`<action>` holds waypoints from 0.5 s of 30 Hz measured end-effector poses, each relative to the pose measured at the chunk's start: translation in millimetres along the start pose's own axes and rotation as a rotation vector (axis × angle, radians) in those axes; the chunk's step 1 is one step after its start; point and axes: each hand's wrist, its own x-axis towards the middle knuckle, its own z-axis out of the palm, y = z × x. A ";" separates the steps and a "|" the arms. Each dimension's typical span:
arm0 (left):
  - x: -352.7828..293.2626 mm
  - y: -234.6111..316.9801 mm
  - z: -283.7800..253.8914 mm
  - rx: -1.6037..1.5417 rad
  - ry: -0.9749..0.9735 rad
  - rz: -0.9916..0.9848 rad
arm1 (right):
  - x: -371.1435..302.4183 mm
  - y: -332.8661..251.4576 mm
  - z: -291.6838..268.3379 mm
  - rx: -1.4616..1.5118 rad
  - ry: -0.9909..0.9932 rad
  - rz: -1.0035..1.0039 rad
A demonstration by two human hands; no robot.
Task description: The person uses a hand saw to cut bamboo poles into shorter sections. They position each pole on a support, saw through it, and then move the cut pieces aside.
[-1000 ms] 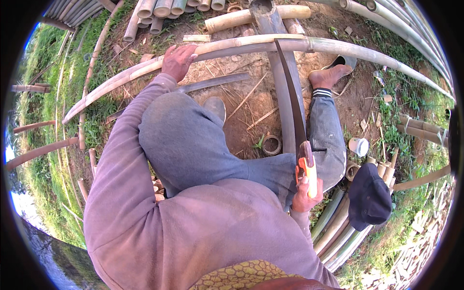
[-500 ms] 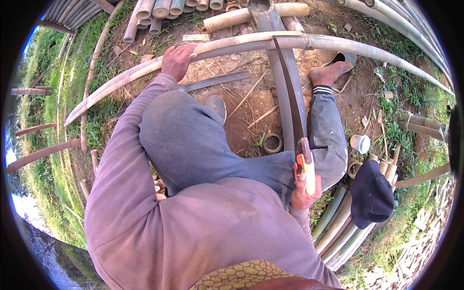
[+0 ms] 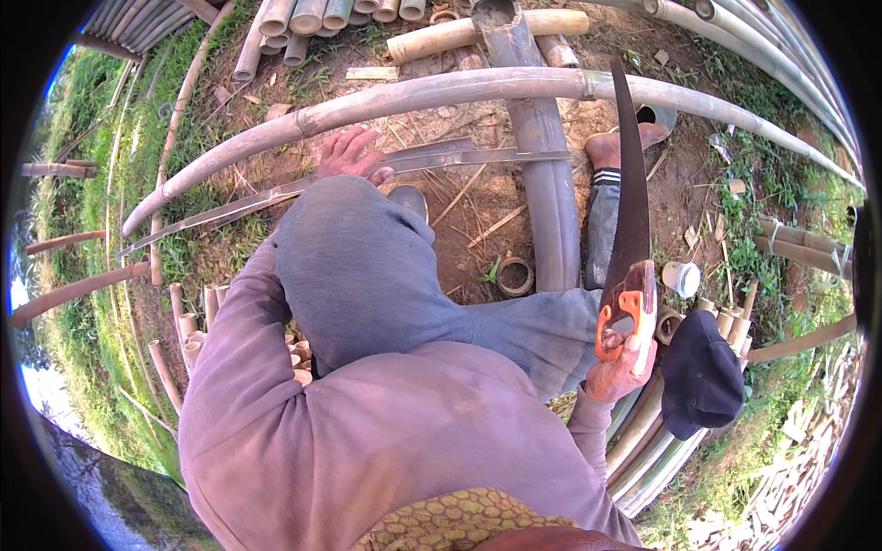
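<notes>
My right hand (image 3: pixel 622 369) is closed around the orange-and-white handle of a hand saw (image 3: pixel 630 197). Its dark, toothed blade points away from me, the tip overlapping a long bamboo pole (image 3: pixel 404 105) in view. That curved pole runs from left to right across a thick grey bamboo beam (image 3: pixel 544 184). My left hand (image 3: pixel 349 154) has its fingers spread, just nearer to me than the pole. Beside it lies a long split bamboo strip (image 3: pixel 253 198), its right end over the beam; whether the hand touches it I cannot tell.
Cut bamboo culms (image 3: pixel 308 16) are stacked at the far left. A dark cap (image 3: pixel 706 375) rests on more bamboo at right, near a white cup (image 3: pixel 681 277). A short bamboo ring (image 3: pixel 514 275) sits on the soil. My bare foot (image 3: pixel 628 142) is beyond the beam.
The strip that lay along the pole is now off it, nearer to me. My left hand has left the pole and come nearer. The saw in my right hand has swung right, away from the beam.
</notes>
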 end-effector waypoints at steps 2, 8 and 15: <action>29.4 13.8 -5.0 -0.057 0.001 0.004 | 10.5 10.1 15.3 -0.027 -0.063 -0.077; 166.5 25.4 42.9 -0.261 -0.095 -0.176 | 27.9 27.8 80.8 -0.020 -0.287 -0.015; 249.9 42.5 71.2 -0.266 -0.626 -0.539 | 24.4 57.2 108.1 -0.155 -0.291 -0.172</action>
